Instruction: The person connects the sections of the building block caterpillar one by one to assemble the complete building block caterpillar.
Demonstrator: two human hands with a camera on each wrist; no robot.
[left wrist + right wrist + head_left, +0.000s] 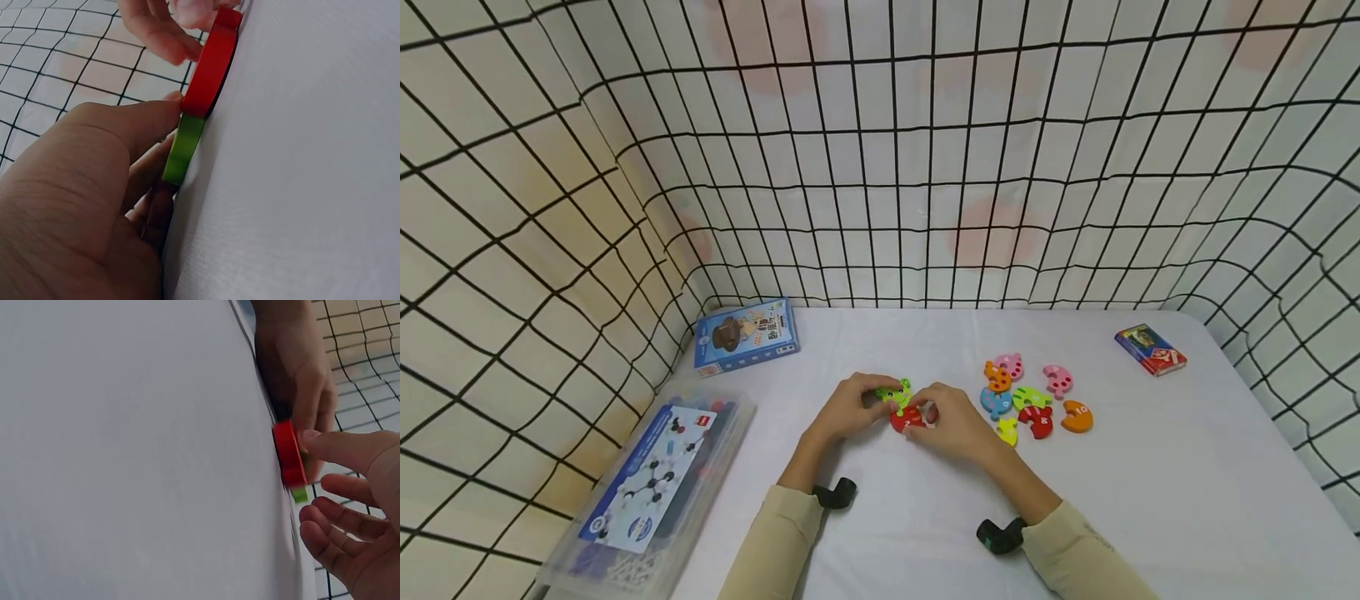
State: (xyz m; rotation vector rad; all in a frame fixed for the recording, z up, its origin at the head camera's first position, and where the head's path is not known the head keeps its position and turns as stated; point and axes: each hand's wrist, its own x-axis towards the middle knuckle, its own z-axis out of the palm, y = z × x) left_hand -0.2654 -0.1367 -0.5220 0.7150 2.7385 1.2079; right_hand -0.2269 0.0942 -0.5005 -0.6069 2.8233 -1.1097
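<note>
On the white tabletop my left hand (pixel 848 407) holds a green puzzle piece (pixel 897 397) with a cartoon face, its thumb near the seam with a red one in the left wrist view. That red puzzle piece (pixel 906 419) lies against the green piece, flat on the cloth. My right hand (pixel 957 423) pinches the red piece between thumb and index finger. Seen by the right wrist camera, the thumb (pixel 312 440) rests on the top of the red piece (pixel 289 454), while the other fingers hang loosely bent. Part of the green piece is hidden by the left fingers.
Right of the hands lie several loose puzzle pieces, including an orange one (pixel 1077 417) and a blue one (pixel 996 402). A small red-blue box (pixel 1151 349) sits far right. At left are a blue box (pixel 747 337) and a clear plastic case (pixel 703 508). Black netting (pixel 891 133) surrounds the table.
</note>
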